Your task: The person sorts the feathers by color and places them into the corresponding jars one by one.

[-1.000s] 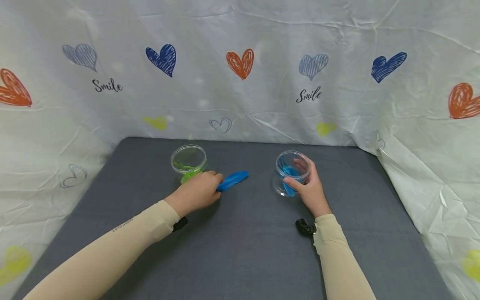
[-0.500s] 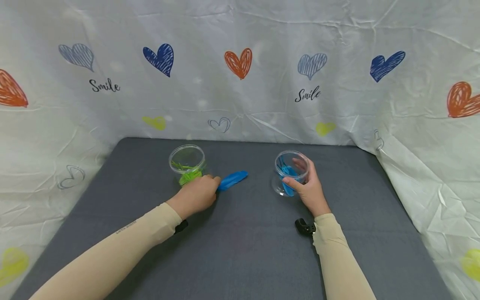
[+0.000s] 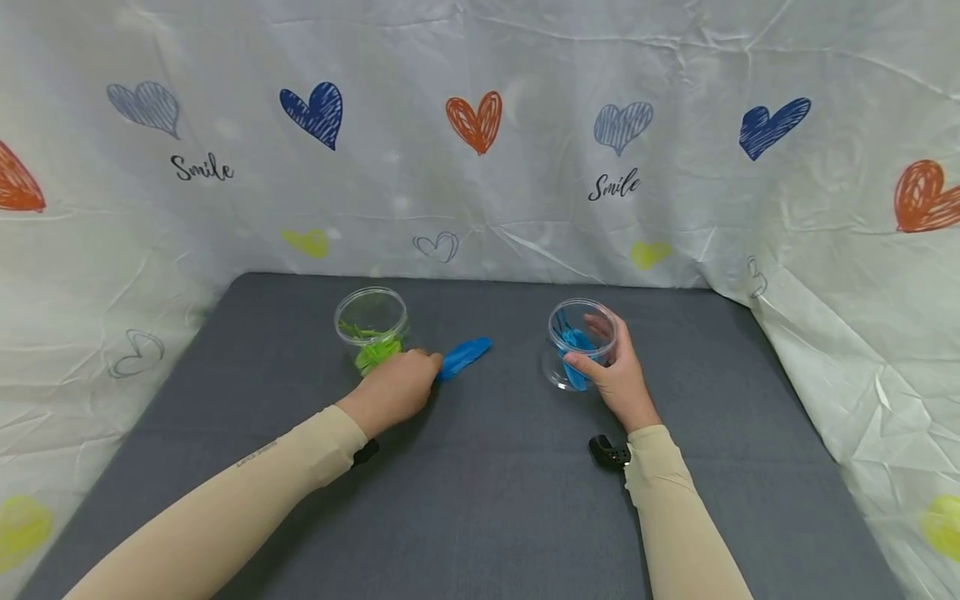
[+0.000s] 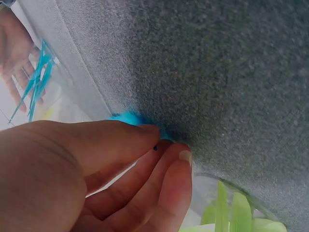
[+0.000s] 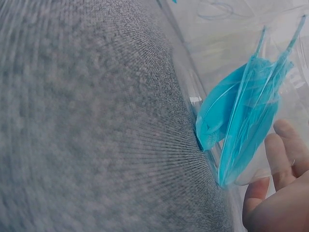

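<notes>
Thumb and fingertips of my left hand (image 3: 396, 385) pinch a blue feather (image 3: 465, 357) by its quill end, low over the grey cloth. Its vane points right and away in the head view; in the left wrist view the fingers hide most of it. My right hand (image 3: 624, 379) grips a clear plastic jar (image 3: 557, 368) from its right side, thumb in front and fingers behind. Inside that jar several blue feathers (image 5: 246, 111) stand with quills up. Just beyond my left hand is another clear jar (image 3: 339, 332) with green feathers (image 3: 377, 354), partly covered by the hand.
Dark grey cloth (image 3: 480, 500) covers the table under both jars. A white curtain (image 3: 525, 58) printed with hearts and words hangs behind the far edge and along the sides. Each wrist wears a black band (image 3: 609, 452).
My left hand has shifted slightly toward me, uncovering more of the green feathers, and keeps its pinch on the blue feather. The right hand stays on its jar. The head view has drifted slightly.
</notes>
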Tool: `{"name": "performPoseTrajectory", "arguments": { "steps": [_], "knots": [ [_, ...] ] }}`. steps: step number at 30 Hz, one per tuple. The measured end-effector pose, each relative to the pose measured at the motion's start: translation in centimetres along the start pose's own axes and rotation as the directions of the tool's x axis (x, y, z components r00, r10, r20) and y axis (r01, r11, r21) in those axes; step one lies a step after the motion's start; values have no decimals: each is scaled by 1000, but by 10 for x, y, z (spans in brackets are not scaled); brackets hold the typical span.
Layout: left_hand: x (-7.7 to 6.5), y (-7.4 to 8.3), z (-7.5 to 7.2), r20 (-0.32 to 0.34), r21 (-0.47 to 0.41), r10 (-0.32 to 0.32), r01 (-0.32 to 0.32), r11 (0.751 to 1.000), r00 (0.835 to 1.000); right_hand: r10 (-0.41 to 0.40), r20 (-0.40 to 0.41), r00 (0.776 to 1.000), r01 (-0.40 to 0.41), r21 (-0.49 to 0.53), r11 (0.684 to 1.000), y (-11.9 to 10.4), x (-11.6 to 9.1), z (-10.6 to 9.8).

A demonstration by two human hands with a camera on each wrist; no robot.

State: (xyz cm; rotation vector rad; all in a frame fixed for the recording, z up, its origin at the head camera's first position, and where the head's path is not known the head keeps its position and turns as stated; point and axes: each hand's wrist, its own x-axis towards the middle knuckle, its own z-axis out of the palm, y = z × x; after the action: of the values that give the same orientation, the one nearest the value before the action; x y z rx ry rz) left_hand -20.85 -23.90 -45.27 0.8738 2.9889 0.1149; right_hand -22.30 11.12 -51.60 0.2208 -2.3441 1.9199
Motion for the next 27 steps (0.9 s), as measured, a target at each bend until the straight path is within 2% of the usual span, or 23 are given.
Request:
{"name": "performPoseTrajectory", "arguments": {
  "steps": [9,12,18,27],
  "knots": [
    [1,2,-2,-38,18,-12,12,1000,999,-14,-2,1000,14,0,1000,-1,1,0],
    [2,3,-6,-71,21,-3,4,1000,997,-15,-1,1000,15,7,1000,0,1,-1],
    [7,5,-19,-139,23,21,-18,1000,990,-11,-2,1000,11,12,1000,0,0,-2],
    [12,8,-42,-172,31,59,-54,998,983,0,4,1000,-1,6,1000,-1,-1,0]
  ]
}}
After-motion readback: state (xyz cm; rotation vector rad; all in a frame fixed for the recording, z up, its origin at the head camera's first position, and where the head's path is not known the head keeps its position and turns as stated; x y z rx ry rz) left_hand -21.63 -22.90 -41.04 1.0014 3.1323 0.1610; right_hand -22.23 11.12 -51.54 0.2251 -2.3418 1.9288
